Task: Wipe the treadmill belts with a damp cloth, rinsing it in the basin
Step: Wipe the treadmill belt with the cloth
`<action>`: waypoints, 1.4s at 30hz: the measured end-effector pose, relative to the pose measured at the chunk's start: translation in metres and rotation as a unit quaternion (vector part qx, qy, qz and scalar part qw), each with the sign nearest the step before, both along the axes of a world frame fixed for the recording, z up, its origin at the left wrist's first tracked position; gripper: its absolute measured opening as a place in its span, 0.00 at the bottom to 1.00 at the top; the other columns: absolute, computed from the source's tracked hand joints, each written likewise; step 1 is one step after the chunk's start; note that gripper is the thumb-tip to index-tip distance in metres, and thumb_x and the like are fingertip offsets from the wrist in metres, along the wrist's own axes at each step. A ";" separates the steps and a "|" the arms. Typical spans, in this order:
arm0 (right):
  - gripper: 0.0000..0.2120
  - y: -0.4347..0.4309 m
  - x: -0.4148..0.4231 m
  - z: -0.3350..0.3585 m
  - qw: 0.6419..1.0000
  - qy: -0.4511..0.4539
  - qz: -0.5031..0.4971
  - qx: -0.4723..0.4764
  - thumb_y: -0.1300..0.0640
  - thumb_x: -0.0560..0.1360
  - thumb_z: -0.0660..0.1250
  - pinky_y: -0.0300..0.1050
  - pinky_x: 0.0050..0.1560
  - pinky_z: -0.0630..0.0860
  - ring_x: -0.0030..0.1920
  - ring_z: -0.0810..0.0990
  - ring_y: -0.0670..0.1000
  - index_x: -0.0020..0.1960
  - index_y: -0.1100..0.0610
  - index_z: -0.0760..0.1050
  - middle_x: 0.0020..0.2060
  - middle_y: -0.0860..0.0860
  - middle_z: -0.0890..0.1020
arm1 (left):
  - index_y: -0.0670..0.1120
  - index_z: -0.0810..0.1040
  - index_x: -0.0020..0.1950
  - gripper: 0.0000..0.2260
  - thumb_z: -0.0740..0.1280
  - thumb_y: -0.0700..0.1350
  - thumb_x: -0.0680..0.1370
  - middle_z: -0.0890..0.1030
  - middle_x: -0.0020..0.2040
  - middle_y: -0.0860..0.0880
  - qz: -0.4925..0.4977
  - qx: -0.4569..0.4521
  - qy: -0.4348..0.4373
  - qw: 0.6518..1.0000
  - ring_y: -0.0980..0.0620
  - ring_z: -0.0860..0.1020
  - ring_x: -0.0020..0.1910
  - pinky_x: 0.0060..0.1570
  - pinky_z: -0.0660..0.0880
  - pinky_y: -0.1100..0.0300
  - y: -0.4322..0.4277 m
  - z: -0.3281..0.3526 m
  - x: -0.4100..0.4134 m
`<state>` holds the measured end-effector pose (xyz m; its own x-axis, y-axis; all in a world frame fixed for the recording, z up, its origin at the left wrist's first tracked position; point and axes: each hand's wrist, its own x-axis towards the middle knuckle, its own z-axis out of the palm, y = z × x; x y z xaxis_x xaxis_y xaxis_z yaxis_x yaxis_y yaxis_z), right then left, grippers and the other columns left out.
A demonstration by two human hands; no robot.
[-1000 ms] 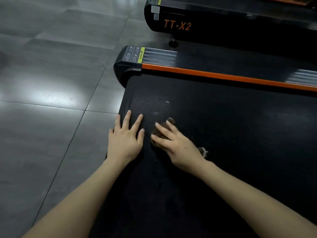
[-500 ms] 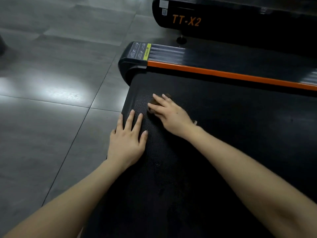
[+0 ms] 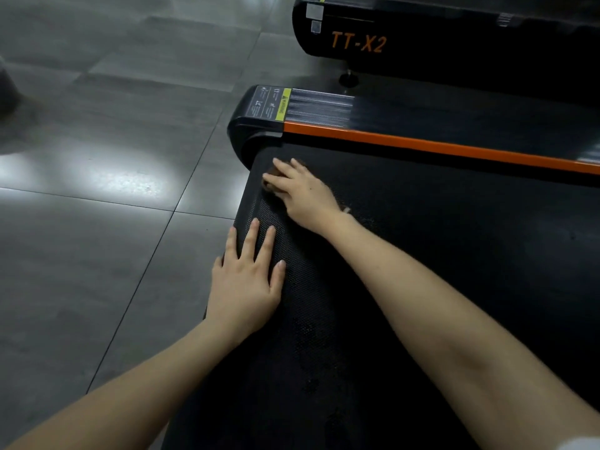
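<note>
The black textured treadmill belt (image 3: 422, 254) fills the right and lower part of the head view. My right hand (image 3: 305, 193) lies flat with straight fingers on a small brown cloth (image 3: 270, 173), pressing it on the belt's far left corner. Only bits of the cloth show at the fingertips and by the wrist. My left hand (image 3: 246, 280) rests flat and spread on the belt's left end edge, nearer to me and holding nothing.
An orange side rail (image 3: 422, 146) and a black end cap with a warning label (image 3: 266, 105) border the belt on its far side. A second black treadmill marked TT-X2 (image 3: 357, 43) stands behind. Grey floor tiles (image 3: 97, 222) lie left. No basin shows.
My right hand has slid the cloth away from me along the belt's left end, up to the far corner by the rail. The left hand has stayed in place.
</note>
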<state>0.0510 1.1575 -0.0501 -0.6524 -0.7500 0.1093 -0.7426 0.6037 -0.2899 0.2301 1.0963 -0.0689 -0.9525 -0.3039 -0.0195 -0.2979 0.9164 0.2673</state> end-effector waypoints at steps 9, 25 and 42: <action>0.18 0.039 -0.073 -0.001 0.895 0.002 -0.441 -0.066 0.60 0.81 0.50 0.56 0.74 0.47 0.73 0.51 0.66 0.67 0.56 0.71 0.75 0.56 0.57 | 0.53 0.55 0.77 0.32 0.41 0.62 0.75 0.52 0.78 0.50 -0.001 0.022 0.014 1.000 0.42 0.48 0.77 0.68 0.63 0.43 0.000 0.001 0.002; 0.24 -0.020 -0.043 0.001 0.985 -0.028 -0.165 -0.040 0.63 0.78 0.58 0.55 0.73 0.53 0.76 0.46 0.59 0.72 0.48 0.65 0.77 0.48 0.53 | 0.56 0.48 0.78 0.35 0.35 0.63 0.71 0.46 0.79 0.53 0.008 0.025 -0.003 1.000 0.46 0.42 0.77 0.72 0.56 0.48 0.001 0.003 0.002; 0.22 0.053 -0.061 0.000 0.956 0.008 -0.292 -0.022 0.62 0.78 0.57 0.55 0.73 0.52 0.74 0.50 0.63 0.71 0.51 0.67 0.76 0.53 0.56 | 0.49 0.45 0.78 0.28 0.49 0.56 0.81 0.50 0.77 0.39 0.117 0.080 -0.012 0.990 0.40 0.57 0.73 0.65 0.64 0.46 0.006 0.008 0.002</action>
